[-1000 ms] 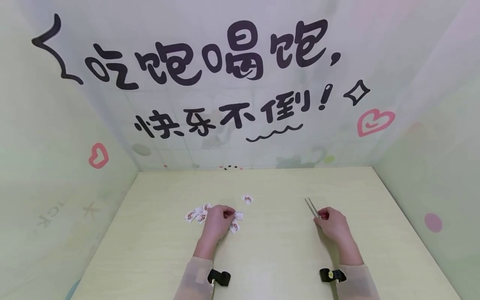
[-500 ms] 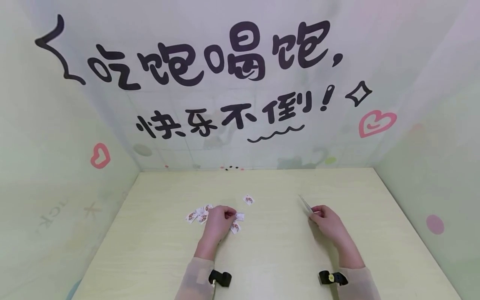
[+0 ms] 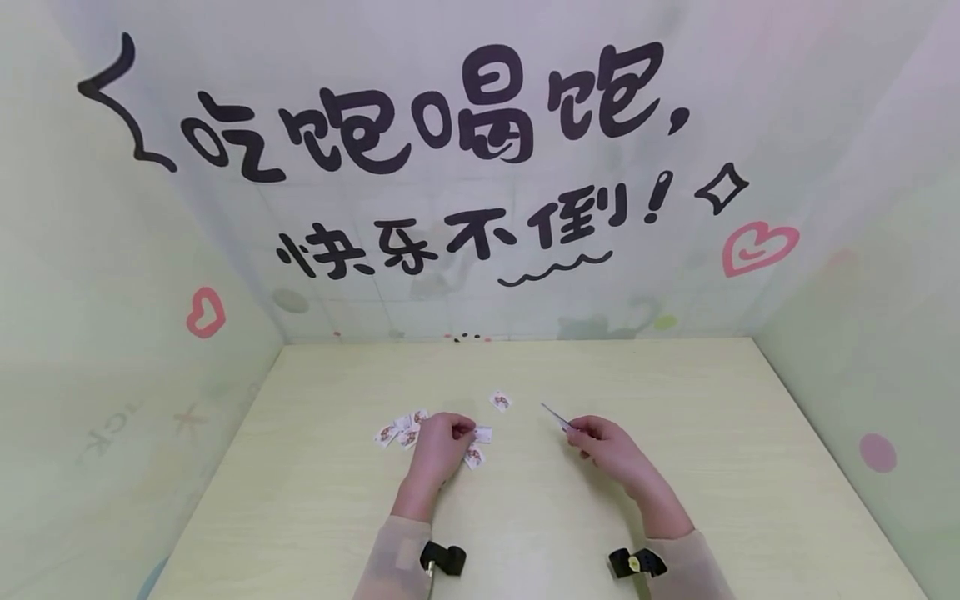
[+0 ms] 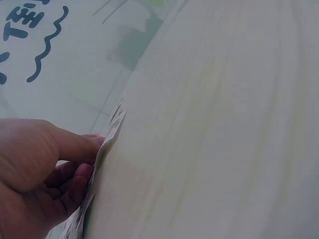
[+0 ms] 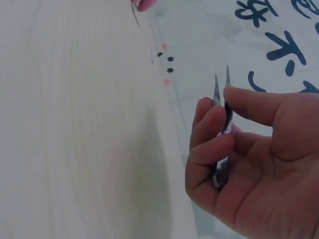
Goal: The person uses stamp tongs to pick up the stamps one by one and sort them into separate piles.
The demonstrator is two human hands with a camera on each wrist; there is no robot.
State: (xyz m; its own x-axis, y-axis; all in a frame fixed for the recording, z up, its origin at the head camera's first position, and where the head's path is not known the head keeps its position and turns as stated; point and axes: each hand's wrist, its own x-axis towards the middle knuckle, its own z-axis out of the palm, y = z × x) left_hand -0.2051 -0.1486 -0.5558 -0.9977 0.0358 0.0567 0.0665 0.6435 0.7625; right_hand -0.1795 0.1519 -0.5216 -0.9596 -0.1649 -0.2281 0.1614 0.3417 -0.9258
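Note:
Several small white paper squares with a reddish print lie on the table. My left hand is over them and pinches the edge of one paper square between thumb and fingertips. Just in front of it is another printed square. An overlapping group of squares lies to the left of this hand, and a single square lies apart, behind and to the right. My right hand holds metal tweezers above the table, pointing left, with their two tips apart and nothing between them.
The pale wooden table runs back to a white curtain wall with black lettering, and side curtains stand left and right. A black wrist strap is on the left wrist, another strap on the right.
My right hand has moved left with the tweezers, from the right part of the table toward the paper squares. The left hand has stayed at the same square.

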